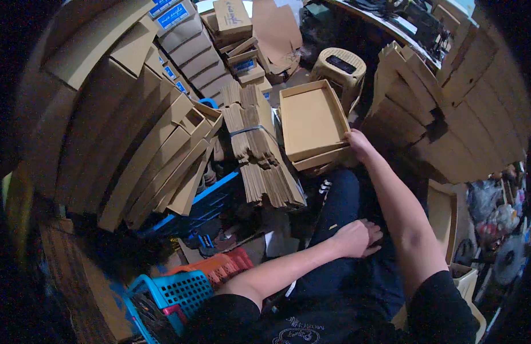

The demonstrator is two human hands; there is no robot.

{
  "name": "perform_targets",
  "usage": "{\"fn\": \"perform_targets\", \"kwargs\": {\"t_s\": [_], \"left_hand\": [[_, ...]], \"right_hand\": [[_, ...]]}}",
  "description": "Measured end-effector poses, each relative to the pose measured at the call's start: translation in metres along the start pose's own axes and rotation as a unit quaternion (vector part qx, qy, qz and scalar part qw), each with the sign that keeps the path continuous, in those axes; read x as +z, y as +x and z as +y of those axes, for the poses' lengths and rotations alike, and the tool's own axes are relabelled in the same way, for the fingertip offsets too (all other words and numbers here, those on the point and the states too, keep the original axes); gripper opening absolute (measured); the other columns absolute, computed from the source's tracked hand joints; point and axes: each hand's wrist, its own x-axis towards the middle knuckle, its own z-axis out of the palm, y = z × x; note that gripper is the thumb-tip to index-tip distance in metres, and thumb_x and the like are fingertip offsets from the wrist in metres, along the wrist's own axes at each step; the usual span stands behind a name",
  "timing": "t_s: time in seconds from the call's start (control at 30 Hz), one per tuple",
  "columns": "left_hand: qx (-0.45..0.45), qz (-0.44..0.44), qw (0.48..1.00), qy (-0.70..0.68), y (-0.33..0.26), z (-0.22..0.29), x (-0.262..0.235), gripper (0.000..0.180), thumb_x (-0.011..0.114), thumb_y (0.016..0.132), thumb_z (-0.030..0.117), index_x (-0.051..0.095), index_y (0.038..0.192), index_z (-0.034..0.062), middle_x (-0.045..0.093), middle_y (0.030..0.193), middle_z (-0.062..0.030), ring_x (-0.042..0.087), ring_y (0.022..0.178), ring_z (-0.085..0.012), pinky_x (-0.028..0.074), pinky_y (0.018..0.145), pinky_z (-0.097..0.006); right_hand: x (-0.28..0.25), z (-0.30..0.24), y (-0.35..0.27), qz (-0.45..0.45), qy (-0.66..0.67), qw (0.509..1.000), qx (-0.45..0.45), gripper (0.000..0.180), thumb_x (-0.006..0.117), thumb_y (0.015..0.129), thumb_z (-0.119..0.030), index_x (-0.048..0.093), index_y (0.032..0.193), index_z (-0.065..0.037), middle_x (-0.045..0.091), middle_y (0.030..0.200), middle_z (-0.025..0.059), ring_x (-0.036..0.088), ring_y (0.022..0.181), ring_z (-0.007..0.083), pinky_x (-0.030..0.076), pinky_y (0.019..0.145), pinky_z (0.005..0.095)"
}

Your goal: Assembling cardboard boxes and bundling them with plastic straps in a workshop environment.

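Note:
My right hand (359,143) is closed on the near right corner of a shallow open cardboard box (314,120). The box is plain brown inside, and another cardboard piece (323,159) shows under its near edge. My left hand (359,238) rests on my dark trousers with its fingers loosely bent and a little apart, and I see nothing in it. Just left of the box stands a thick bundle of flat cardboard pieces (257,140), bound round by a dark strap.
Tall stacks of cardboard trays (133,132) rise at the left, and more (414,109) at the right. A phone lies on a beige stool (341,66) behind the box. Teal (182,292) and orange (228,264) baskets sit near left, below a blue crate (217,192).

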Motion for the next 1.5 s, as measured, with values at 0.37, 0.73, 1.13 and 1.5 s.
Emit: {"fn": "perform_targets", "kwargs": {"t_s": [0.37, 0.73, 1.13, 1.5], "left_hand": [[0.012, 0.035, 0.999, -0.02, 0.002, 0.004, -0.01, 0.035, 0.067, 0.095, 0.037, 0.069, 0.104, 0.0035, 0.07, 0.101, -0.0159, 0.067, 0.094, -0.0363, 0.054, 0.09, -0.046], [-0.011, 0.008, 0.999, -0.035, 0.004, 0.002, -0.014, 0.028, 0.071, 0.094, 0.034, 0.072, 0.097, 0.0058, 0.07, 0.092, -0.011, 0.069, 0.092, -0.0309, 0.055, 0.088, -0.042], [-0.045, 0.005, 0.999, 0.016, 0.003, 0.006, -0.038, 0.024, 0.077, 0.09, 0.029, 0.074, 0.097, 0.0065, 0.073, 0.095, -0.0092, 0.071, 0.09, -0.029, 0.056, 0.082, -0.04], [-0.037, -0.012, 0.998, 0.046, 0.006, 0.008, -0.036, 0.024, 0.078, 0.09, 0.029, 0.074, 0.098, 0.0069, 0.074, 0.094, -0.0099, 0.071, 0.088, -0.0301, 0.056, 0.081, -0.041]], "right_hand": [[-0.031, 0.035, -0.014, -0.096, -0.019, 0.995, 0.03, 0.112, 0.075, 0.086, -0.067, 0.031, 0.161, 0.004, 0.041, 0.161, 0.0262, 0.042, 0.148, 0.0349, 0.037, 0.118, 0.0478], [-0.111, 0.101, -0.101, -0.017, -0.042, 0.997, 0.062, 0.068, 0.071, 0.098, -0.049, 0.056, 0.148, -0.006, 0.066, 0.136, 0.0101, 0.061, 0.123, 0.0215, 0.046, 0.104, 0.0346], [-0.241, 0.128, -0.332, 0.348, -0.118, 0.918, -0.147, 0.037, 0.076, 0.097, -0.03, 0.073, 0.121, -0.003, 0.072, 0.116, 0.0106, 0.068, 0.106, 0.0206, 0.054, 0.094, 0.0367], [-0.321, 0.35, -0.416, 0.54, -0.093, 0.823, 0.151, 0.053, 0.074, 0.092, -0.045, 0.071, 0.126, -0.005, 0.073, 0.12, 0.0185, 0.07, 0.111, 0.0305, 0.053, 0.095, 0.0394]]}}
